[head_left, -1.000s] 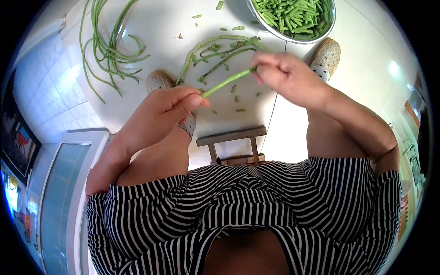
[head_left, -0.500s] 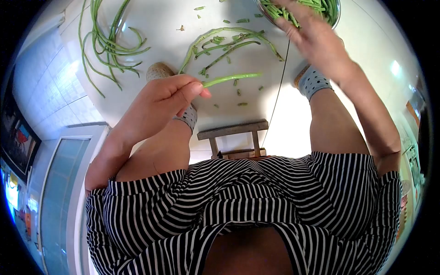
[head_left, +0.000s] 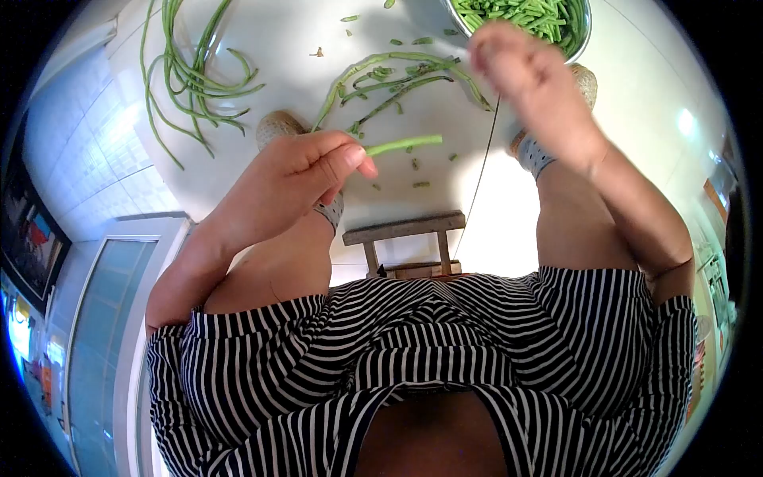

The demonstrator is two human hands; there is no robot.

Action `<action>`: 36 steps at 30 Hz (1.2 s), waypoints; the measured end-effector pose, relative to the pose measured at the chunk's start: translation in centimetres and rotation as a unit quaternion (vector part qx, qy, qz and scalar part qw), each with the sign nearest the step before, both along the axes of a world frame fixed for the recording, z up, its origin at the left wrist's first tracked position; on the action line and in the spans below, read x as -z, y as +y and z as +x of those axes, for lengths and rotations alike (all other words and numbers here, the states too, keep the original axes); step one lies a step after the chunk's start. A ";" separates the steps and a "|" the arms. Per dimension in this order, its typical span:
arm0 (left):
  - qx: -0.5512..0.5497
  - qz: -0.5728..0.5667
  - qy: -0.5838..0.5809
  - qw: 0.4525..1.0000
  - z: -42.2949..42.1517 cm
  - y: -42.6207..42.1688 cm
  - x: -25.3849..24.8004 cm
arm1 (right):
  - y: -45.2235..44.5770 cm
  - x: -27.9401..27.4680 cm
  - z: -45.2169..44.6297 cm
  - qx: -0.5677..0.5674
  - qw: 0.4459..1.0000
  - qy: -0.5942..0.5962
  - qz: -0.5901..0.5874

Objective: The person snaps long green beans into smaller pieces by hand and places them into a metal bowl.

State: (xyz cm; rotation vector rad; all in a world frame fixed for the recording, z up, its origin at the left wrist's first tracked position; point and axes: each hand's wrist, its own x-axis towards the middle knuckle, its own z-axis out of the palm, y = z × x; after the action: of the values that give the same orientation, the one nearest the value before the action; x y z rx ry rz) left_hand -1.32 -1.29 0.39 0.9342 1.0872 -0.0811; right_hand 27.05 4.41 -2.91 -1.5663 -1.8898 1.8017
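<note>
My left hand [head_left: 298, 175] pinches one end of a short green bean piece [head_left: 405, 144], which points to the right over the floor. My right hand [head_left: 528, 79] is blurred, with its fingers curled together just below the metal bowl; whatever they hold, if anything, cannot be made out. The metal bowl [head_left: 586, 36] at the top is full of short green bean pieces [head_left: 520, 14]. Behind my hands, long discoloured beans and scraps [head_left: 397, 86] lie on the floor. A bunch of long whole beans [head_left: 187, 71] lies at the upper left.
A small wooden stool [head_left: 405, 228] stands between my legs. My feet, in tan shoes [head_left: 278, 127], are on the tiled floor [head_left: 493, 230] either side of the scraps. A white-framed glass door [head_left: 111, 294] is at the left.
My right hand let go of the bean's right end, went up to the bowl with fingers spread, and has come back down with fingers curled. The bean in my left hand looks shorter.
</note>
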 end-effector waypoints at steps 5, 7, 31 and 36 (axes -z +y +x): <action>-0.054 -0.047 0.003 0.997 0.1 0.0 -0.1 | 3.7 2.2 2.5 -0.019 0.970 -0.150 0.189; -0.063 -0.057 -0.006 0.996 0.1 0.2 -0.1 | 2.6 3.4 3.0 -0.108 0.924 -0.199 0.308; -0.036 -0.055 -0.079 0.995 1.1 0.3 0.4 | -2.5 0.1 -2.1 -0.176 0.949 0.080 0.249; -0.045 -0.050 -0.084 0.994 1.0 1.1 0.0 | -0.8 -0.1 -0.3 -0.002 0.993 0.100 0.063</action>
State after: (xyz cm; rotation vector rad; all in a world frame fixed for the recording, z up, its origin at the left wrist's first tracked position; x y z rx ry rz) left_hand -0.31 -0.16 0.36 0.7855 0.9593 0.0174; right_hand 26.75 3.60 -2.84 -1.2893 -1.8744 1.7309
